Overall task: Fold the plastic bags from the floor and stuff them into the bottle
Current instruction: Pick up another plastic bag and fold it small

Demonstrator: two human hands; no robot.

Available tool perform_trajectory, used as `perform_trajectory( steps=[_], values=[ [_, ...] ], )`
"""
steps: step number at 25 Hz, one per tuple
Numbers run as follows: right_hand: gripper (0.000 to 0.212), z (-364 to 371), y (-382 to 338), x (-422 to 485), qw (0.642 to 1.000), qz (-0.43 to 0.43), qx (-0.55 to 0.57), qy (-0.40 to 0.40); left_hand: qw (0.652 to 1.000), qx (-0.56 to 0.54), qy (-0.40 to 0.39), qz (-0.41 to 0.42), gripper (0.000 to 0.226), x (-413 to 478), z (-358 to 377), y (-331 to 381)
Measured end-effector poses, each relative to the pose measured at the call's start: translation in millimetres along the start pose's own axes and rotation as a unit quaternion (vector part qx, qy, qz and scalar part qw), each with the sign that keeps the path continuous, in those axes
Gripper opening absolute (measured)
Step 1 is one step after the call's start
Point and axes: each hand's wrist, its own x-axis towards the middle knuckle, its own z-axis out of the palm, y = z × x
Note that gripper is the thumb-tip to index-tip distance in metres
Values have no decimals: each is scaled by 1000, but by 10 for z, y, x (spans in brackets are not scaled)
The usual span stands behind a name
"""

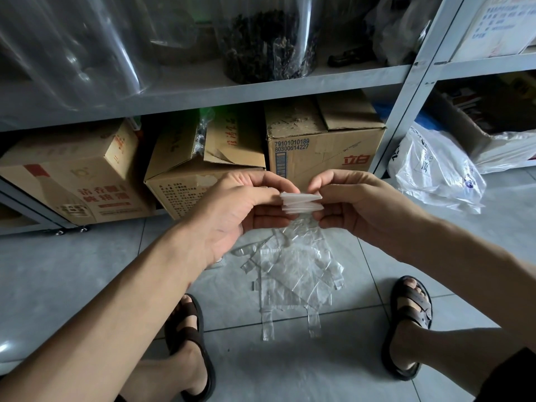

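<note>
While raised together, left hand and right hand pinch folded bag.

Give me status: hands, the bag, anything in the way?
Left hand and right hand both pinch the folded bag, held up between them. More clear bags lie flat on the floor below. Nothing blocks the hands; cannot pick out the bottle.

Out front, the left hand and right hand nearly meet — each pinching one end of the folded bag.

One wide head-worn view, forward and down, close above floor
</note>
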Motion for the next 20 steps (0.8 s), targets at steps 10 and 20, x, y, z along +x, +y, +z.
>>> perform_trajectory(
  steps=[10, 20],
  values=[
    [32, 22, -16, 0, 1000, 11, 16, -9, 1000, -6, -13, 3, 30, -30, 3, 31],
    [11, 34, -6, -2, 999, -21, -25, -17, 1000, 22, -1, 15, 21, -8, -40, 19]
  ],
)
